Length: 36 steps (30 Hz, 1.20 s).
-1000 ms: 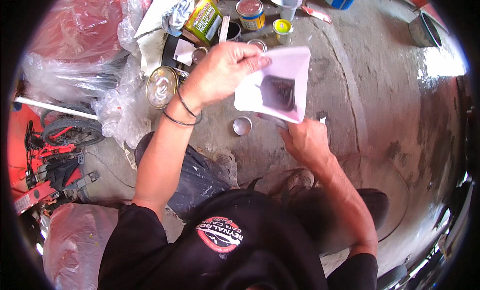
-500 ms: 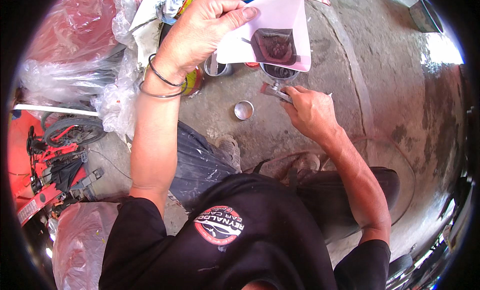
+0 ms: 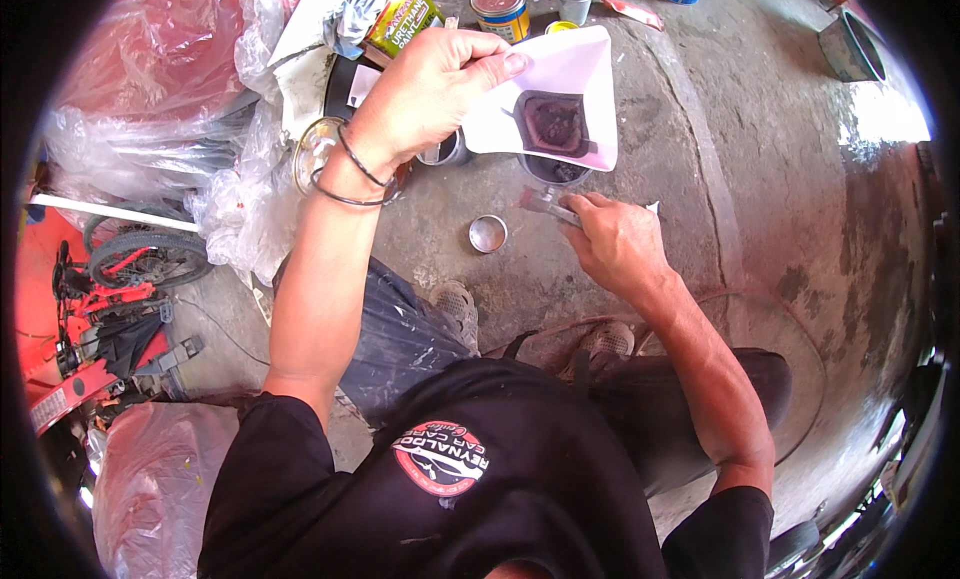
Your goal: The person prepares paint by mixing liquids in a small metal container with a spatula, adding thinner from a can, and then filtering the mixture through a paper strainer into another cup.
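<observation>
My left hand (image 3: 437, 91) pinches the upper edge of a white paper paint strainer (image 3: 592, 59) between thumb and fingers. Dark liquid stains its mesh (image 3: 553, 122). The strainer is over the cup (image 3: 556, 171) of a spray gun, covering part of the cup's mouth. Closed around the spray gun (image 3: 548, 205), just below the cup, is my right hand (image 3: 622, 241). A small round metal lid (image 3: 488, 234) lies on the floor near the gun. Partly behind my left wrist stands a container (image 3: 442, 151) with dark contents and a stick in it.
Beyond my left hand stand a yellow-green rectangular tin (image 3: 408, 17) and a round paint can (image 3: 500, 11). Plastic sheeting (image 3: 150, 89) and a bicycle wheel (image 3: 150, 262) are at left. A dark bucket (image 3: 850, 47) stands far right. A hose (image 3: 815, 339) curves across the concrete floor.
The view has shifted, showing more of the cans at the top. Both hands keep their holds; the strainer sits lower in the picture, still over the cup.
</observation>
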### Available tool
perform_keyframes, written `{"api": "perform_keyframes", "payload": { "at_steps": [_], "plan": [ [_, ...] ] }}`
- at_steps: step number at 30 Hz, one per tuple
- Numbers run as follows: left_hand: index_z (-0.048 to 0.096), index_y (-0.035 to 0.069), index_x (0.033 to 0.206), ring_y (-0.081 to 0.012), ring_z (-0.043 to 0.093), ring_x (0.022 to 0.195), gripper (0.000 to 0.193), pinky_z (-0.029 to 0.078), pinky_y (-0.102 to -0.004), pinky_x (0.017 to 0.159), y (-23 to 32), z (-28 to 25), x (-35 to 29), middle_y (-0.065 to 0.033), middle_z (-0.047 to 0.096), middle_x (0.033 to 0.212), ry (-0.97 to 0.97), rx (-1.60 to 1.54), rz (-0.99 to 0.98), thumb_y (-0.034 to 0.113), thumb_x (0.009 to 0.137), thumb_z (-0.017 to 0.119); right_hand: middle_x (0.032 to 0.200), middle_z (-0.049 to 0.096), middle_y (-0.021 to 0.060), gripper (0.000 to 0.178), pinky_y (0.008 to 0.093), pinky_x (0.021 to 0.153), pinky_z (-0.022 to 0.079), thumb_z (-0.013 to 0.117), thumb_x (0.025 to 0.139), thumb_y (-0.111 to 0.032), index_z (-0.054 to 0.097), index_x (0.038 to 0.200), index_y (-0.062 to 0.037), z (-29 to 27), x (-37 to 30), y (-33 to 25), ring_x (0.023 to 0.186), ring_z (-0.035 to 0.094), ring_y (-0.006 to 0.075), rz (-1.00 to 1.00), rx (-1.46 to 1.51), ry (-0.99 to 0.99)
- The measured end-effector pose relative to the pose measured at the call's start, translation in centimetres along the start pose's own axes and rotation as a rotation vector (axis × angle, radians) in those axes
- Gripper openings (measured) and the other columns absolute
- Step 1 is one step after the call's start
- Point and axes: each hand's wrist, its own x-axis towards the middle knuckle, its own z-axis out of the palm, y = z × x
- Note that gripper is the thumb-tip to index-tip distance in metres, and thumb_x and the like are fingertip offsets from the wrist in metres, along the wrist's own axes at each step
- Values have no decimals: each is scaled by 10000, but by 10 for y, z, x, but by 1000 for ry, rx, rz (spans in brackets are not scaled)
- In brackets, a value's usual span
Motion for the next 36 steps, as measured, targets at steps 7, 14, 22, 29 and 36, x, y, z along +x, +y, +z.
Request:
{"api": "perform_keyframes", "payload": {
  "at_steps": [7,14,22,29,36],
  "plan": [
    [813,13,1037,-38,494,681,322,423,-274,621,4,13,-3,77,559,712,10,-77,-38,316,1101,727,1070,770,164,310,534,801,612,734,996,-233,731,1254,-61,-3,-1,4,943,768,417,30,6,-1],
    [811,22,1060,-9,541,709,317,457,-250,631,-4,12,-4,86,630,768,50,-76,-30,322,1112,719,1091,786,169,310,525,806,619,755,984,-225,742,1245,-59,-2,6,-1,943,775,416,46,5,-23],
    [817,46,1077,10,561,716,311,464,-225,623,-4,11,-3,100,655,795,44,-16,1,340,1115,725,1023,769,138,302,515,757,608,768,958,-216,738,1213,-57,4,6,6,886,777,380,0,-7,59],
    [820,48,1077,12,558,728,302,461,-222,628,-6,11,-4,116,647,805,65,-22,-33,328,1120,718,1011,760,138,293,521,739,599,755,967,-216,733,1219,-68,4,3,10,866,769,387,12,-18,77],
    [808,47,1036,20,543,730,292,442,-211,627,-12,7,2,119,637,812,83,-75,25,313,1119,723,1012,757,140,264,529,740,598,744,982,-231,730,1190,-69,2,11,6,874,764,398,17,-35,77]
  ]
}}
